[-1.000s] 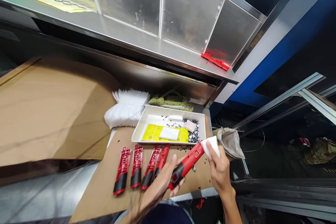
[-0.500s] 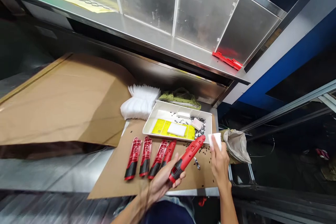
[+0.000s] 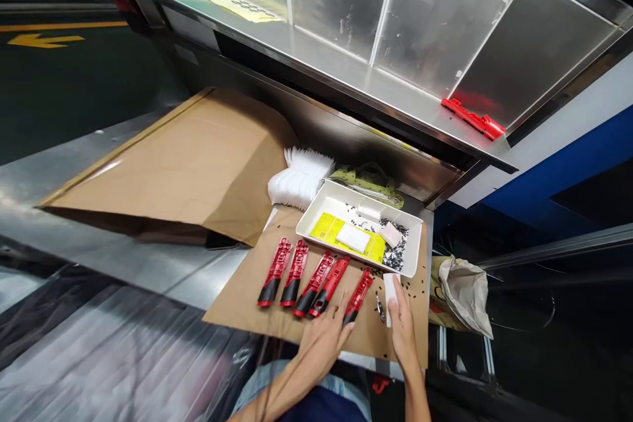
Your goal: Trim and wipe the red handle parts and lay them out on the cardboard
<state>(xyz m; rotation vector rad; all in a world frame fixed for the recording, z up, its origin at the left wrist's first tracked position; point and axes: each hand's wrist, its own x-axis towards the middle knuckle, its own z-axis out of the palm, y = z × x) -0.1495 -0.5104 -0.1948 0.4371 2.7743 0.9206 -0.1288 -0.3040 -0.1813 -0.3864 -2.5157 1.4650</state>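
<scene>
Head view: cardboard on metal bench

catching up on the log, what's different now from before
The left hand has lowered the red-black housing onto the cardboard, right of the other four housings; its release is unclear. The right hand, moved left, keeps the white pad. The tray and those four stayed put.

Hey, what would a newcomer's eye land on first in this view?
Likely the five red-and-black casings lying on the brown cardboard sheet, with the left hand at the rightmost one. Next, perhaps the white tray beyond them, and the white pad in the right hand.
</scene>
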